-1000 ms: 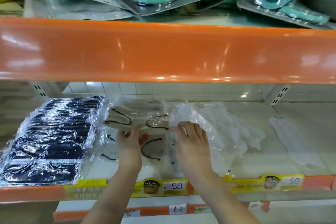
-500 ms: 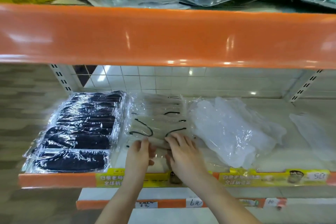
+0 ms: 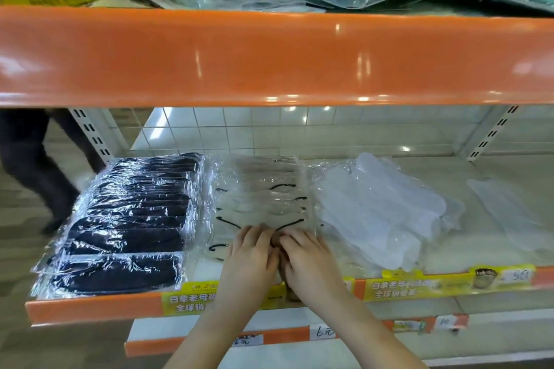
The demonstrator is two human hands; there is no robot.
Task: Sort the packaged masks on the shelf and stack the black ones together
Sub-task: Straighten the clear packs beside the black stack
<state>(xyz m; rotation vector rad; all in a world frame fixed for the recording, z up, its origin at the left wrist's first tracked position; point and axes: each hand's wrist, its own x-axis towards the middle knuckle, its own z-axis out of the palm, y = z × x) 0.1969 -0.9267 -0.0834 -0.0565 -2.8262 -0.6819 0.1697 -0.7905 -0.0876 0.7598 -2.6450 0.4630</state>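
Two "6元" price tags [image 3: 325, 331]

left hand [image 3: 250, 260] and right hand [image 3: 311, 260] drawn together, now touching

On the shelf [image 3: 494, 255], three mask piles are lying side by side: the wrapped stack [image 3: 126, 225] at left, the middle pile [image 3: 260, 195] beside it, the loose heap [image 3: 374, 213] to the right; both hands [image 3: 278, 260] are resting on the middle pile's near edge

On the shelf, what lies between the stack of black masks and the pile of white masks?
In the head view, a row of clear-wrapped pale masks with black ear loops lies between the black masks and white masks.
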